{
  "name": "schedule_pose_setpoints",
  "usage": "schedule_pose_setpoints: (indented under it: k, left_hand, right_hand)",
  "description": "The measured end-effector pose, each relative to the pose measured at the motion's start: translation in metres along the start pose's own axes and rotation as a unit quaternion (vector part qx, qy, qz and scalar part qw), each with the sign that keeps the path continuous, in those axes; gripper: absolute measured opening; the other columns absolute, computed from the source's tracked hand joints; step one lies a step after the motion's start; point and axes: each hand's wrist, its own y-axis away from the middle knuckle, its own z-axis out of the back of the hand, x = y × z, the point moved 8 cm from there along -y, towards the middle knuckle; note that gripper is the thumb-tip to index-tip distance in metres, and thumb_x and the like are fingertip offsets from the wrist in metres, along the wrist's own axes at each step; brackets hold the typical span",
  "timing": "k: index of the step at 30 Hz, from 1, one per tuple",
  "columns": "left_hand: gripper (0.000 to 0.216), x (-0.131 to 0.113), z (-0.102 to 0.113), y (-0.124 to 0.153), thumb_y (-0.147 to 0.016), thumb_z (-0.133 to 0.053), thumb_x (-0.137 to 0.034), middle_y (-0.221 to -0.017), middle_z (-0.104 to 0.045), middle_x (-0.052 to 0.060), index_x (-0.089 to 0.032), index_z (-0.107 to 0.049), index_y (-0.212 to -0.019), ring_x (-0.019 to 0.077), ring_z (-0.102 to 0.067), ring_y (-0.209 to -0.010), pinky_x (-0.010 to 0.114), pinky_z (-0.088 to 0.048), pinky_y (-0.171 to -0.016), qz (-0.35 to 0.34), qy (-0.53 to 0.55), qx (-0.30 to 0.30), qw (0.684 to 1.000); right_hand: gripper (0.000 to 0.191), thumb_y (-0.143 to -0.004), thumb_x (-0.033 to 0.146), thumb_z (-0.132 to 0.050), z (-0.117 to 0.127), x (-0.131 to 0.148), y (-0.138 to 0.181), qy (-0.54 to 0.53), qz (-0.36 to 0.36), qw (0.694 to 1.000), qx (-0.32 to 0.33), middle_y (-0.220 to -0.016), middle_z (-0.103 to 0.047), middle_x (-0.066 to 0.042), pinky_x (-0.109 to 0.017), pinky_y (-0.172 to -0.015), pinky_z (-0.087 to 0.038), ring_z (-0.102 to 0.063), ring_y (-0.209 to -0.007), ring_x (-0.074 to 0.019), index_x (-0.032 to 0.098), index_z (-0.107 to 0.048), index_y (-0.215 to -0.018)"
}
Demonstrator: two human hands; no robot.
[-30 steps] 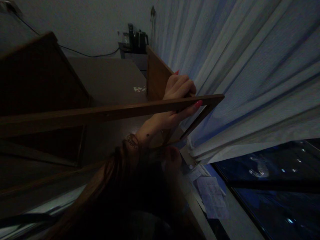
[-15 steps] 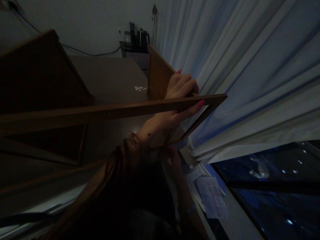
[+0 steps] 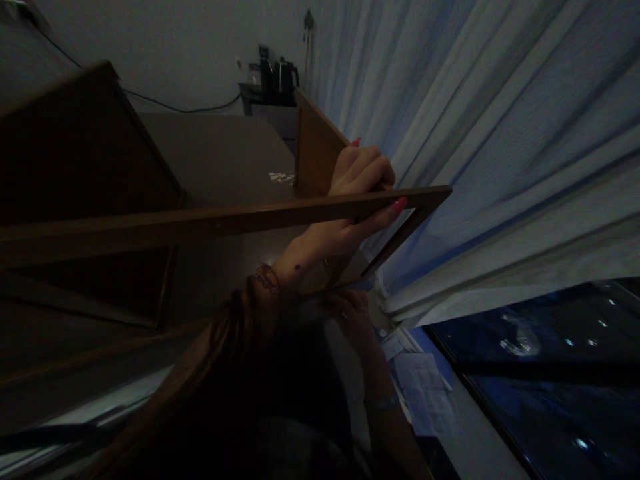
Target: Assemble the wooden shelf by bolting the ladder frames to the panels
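The room is very dim. My left hand point(image 3: 360, 180) is closed on the end of a long wooden rail of a brown wooden frame point(image 3: 200, 223). Its fingers curl over the top and the thumb, with a red nail, presses the near face. A bracelet sits on that wrist. Lower down, my right hand point(image 3: 353, 313) lies against the frame's lower rail near its corner, a band on its forearm. It is too dark to see whether its bent fingers grip anything. Long brown hair point(image 3: 215, 373) hangs in front of the camera and hides part of both arms.
A pale curtain point(image 3: 475, 133) fills the right side, with a dark window point(image 3: 550, 373) below it and papers point(image 3: 423, 393) on the sill. A brown floor point(image 3: 220, 153) runs back to a small stand with a kettle point(image 3: 280, 73) by the wall. A dark wooden panel point(image 3: 80, 147) stands at left.
My right hand and forearm have come further into view below the frame's corner. The left hand and the rail have barely shifted.
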Motion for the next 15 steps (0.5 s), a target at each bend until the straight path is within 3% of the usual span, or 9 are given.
schedule_pose_setpoints:
  k: [6,15]
  left_hand:
    - [0.037,-0.007,0.014,-0.005,-0.088,-0.035,-0.057,-0.082,-0.057,0.005,-0.024,-0.05,-0.079,0.022,-0.054,-0.089,0.049,-0.036,-0.105,-0.019,0.047,-0.061,0.997]
    - [0.028,-0.001,0.009,-0.001,-0.088,-0.038,-0.052,-0.089,-0.06,0.007,-0.028,-0.052,-0.088,0.0274,-0.053,-0.101,0.054,-0.038,-0.098,0.021,0.034,-0.03,0.999]
  right_hand:
    - [0.018,-0.085,0.018,-0.064,0.005,0.007,0.003,0.021,0.067,0.992,-0.101,-0.092,-0.061,-0.004,-0.029,-0.074,-0.047,-0.053,-0.085,-0.0172,0.027,-0.068,-0.101]
    - [0.012,-0.09,0.021,-0.058,0.008,-0.003,0.001,-0.026,0.017,0.988,-0.154,-0.081,-0.065,-0.002,-0.028,-0.068,-0.048,-0.058,-0.074,-0.0147,0.024,-0.068,-0.096]
